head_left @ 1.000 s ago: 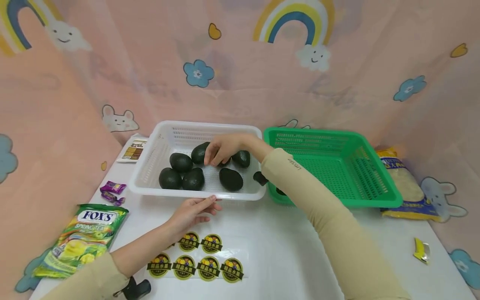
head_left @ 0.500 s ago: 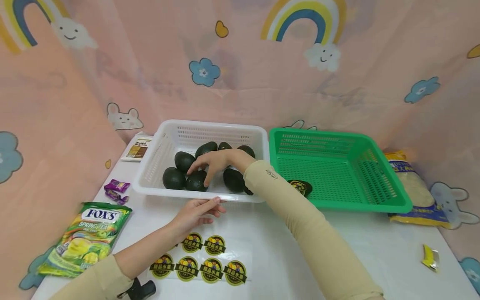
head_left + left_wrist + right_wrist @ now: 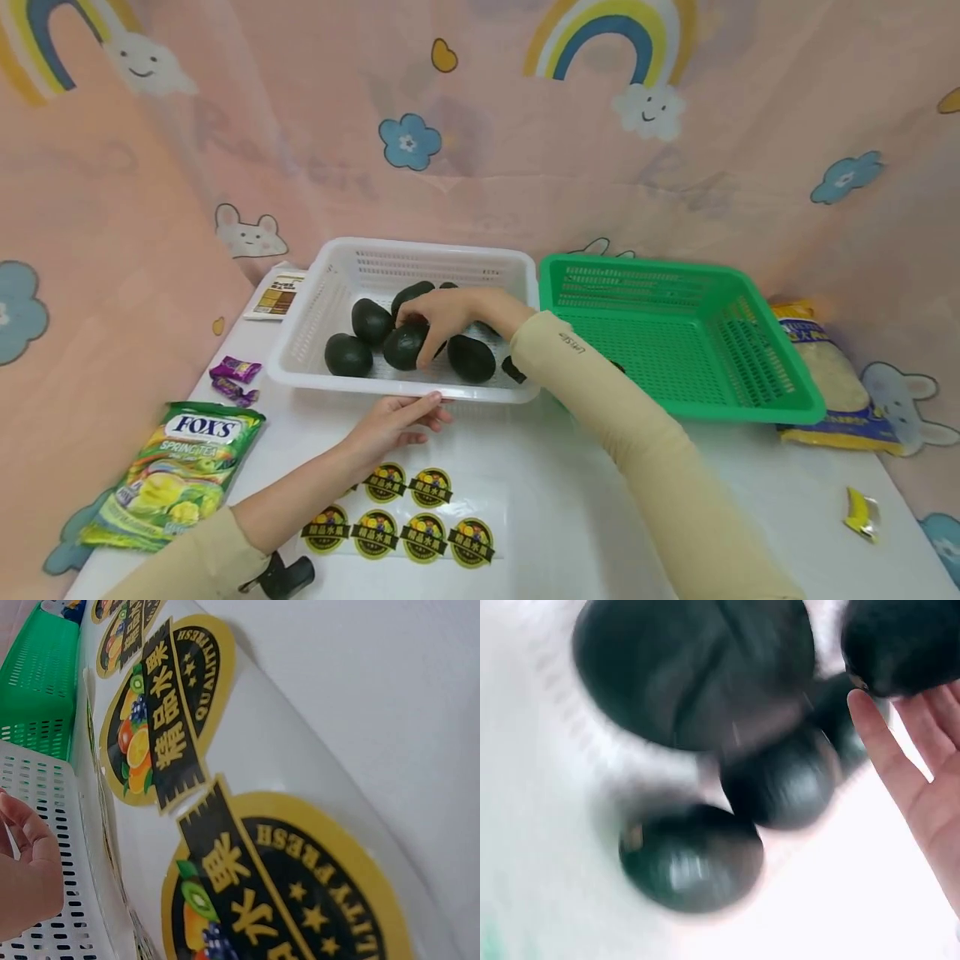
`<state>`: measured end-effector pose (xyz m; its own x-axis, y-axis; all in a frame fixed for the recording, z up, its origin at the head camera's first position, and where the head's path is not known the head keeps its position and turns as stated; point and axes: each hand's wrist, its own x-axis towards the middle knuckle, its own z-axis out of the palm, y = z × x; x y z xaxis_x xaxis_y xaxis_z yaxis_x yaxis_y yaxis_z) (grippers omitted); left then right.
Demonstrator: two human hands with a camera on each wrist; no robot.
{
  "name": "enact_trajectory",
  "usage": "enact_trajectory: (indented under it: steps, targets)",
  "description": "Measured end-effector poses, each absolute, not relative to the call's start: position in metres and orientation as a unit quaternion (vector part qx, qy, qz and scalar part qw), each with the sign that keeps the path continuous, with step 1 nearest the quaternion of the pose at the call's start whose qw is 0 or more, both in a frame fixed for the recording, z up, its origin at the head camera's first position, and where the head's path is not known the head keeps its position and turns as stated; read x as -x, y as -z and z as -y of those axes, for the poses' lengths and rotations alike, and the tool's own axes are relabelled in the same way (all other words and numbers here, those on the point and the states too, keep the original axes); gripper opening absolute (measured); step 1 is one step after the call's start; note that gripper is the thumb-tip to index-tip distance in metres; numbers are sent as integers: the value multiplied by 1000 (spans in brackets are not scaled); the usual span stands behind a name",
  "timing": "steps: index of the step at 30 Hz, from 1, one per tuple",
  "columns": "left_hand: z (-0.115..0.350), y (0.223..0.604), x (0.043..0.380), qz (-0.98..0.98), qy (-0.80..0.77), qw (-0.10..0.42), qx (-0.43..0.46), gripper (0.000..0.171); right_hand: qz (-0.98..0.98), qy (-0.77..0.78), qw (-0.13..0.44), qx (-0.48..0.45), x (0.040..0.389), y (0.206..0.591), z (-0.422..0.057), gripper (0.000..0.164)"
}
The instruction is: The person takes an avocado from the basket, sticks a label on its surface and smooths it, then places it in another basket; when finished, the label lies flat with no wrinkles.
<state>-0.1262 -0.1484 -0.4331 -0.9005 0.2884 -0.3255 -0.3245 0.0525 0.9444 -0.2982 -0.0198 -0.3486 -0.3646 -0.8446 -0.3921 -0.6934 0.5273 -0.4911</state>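
My right hand (image 3: 442,317) holds a dark green avocado (image 3: 403,347) inside the white plastic basket (image 3: 405,387), thumb on the near side. The same avocado (image 3: 904,645) shows against the fingers in the right wrist view. Several other avocados (image 3: 348,356) lie around it on the basket floor, some partly hidden by the hand. At the basket's front rim my left hand (image 3: 386,429) rests with its thumb along the edge, fingers loosely bent below. In the left wrist view this hand (image 3: 30,870) is beside the perforated basket wall.
A green basket (image 3: 750,408) stands to the right, partly behind the right sleeve. In front lies a sheet of round gold-and-black stickers (image 3: 424,537). Around are a candy bag (image 3: 172,475), purple-wrapped sweets (image 3: 234,369), a yellow-and-blue bag (image 3: 825,375) and a small yellow packet (image 3: 862,514).
My right hand has reached down and left into the white basket, taken hold of a front avocado, and shifted it slightly up and right. The left hand has stayed at the rim.
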Motion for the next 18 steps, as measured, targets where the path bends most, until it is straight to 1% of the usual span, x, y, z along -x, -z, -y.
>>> enact_trajectory:
  steps: [4, 8, 14, 18]
  targets:
    - [148, 433, 126, -691, -687, 224, 13, 56, -821, 145, 282, 474, 291, 323, -16, 69]
    - [147, 433, 126, -694, -686, 219, 13, 57, -823, 194, 243, 475, 272, 311, -61, 71]
    - [145, 433, 125, -694, -689, 210, 15, 55, -839, 255, 176, 448, 218, 314, -131, 69]
    - [145, 433, 124, -693, -690, 207, 19, 54, -849, 260, 156, 432, 177, 327, -167, 66]
